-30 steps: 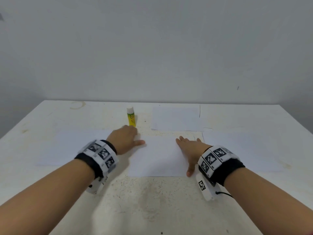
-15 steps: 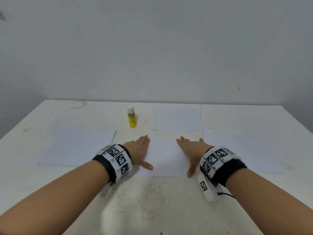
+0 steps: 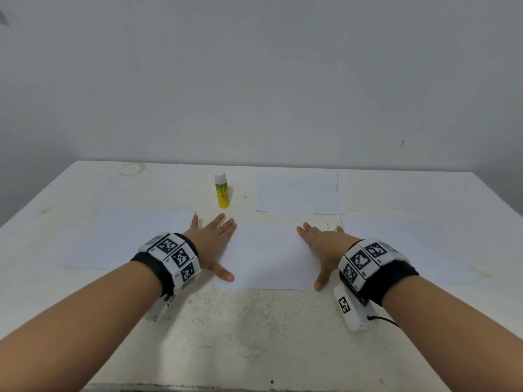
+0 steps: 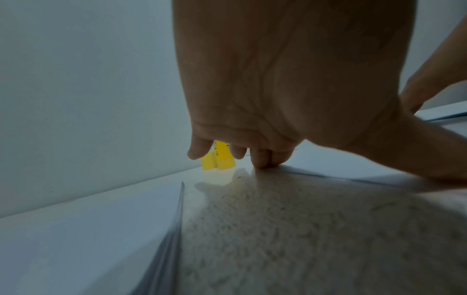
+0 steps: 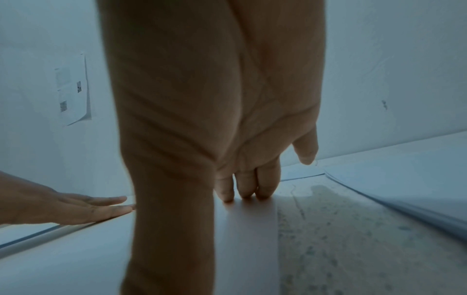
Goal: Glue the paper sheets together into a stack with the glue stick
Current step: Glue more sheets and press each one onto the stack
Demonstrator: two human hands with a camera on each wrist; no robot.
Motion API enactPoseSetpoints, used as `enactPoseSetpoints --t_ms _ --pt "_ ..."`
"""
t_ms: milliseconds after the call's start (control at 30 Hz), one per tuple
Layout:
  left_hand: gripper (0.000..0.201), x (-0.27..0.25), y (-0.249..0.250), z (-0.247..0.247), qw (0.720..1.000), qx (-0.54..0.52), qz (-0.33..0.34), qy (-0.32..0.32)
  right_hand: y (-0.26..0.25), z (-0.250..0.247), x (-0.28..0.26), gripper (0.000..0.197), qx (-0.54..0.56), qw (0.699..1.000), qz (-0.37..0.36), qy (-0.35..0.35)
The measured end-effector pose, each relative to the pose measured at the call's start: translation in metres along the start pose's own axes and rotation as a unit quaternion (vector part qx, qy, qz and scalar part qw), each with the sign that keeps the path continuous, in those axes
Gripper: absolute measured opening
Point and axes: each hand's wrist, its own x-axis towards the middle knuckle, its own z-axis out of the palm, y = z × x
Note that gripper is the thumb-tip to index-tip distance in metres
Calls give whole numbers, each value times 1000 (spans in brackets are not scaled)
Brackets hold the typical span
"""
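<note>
Centre sheet (image 3: 270,254) white, flat, both hands pressing.

Your head cam looks forward-down over the table (image 3: 254,329); wrist cams sit low under each palm, facing fingers. All share the middle sheet (image 3: 268,256).

Between our hands, the left hand (image 3: 210,244) and right hand (image 3: 325,247), the centre sheet (image 3: 268,256) lies flat and open to pass over. Just beyond our left fingertips the upright glue stick (image 3: 221,190) is the one standing obstacle. Flat sheets lie outside each hand; bare surface (image 3: 254,335) stretches behind our wrists.
</note>
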Motion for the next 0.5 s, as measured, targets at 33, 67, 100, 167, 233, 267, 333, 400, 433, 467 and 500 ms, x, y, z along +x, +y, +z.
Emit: enactPoseSetpoints --t_ms 33,67,100,167,233,267,333,400,433,467,500 --pt "132 1 -1 2 1000 -1 2 -1 0 0 0 135 1 1000 0 -1" --pt "136 1 -2 3 1000 -2 5 -3 0 0 0 135 1 1000 0 -1" --pt "141 2 -3 5 1000 -1 7 -9 0 0 0 135 1 1000 1 -1" --pt "147 2 -3 6 1000 5 12 -26 0 -1 0 136 -2 1000 1 -2" --pt "139 2 -3 1 999 -13 15 -35 0 0 0 136 -3 1000 2 -3" --pt "126 2 -3 -4 999 -35 15 -28 0 0 1 136 -3 1000 2 -2" --pt "90 0 -3 -13 998 -62 16 6 -1 0 1 136 -6 1000 3 -2" --pt "72 -1 -2 -16 999 -26 13 27 -1 -1 1 136 -6 1000 2 -5" --pt "72 -1 -2 -14 1000 -5 8 23 -1 -1 1 136 -4 1000 1 -7" --pt "75 0 -1 -11 1000 5 3 12 -1 -1 1 136 -3 1000 0 -8" --pt "79 1 -1 -8 1000 6 -1 3 0 -2 0 136 -1 1000 -1 -10"
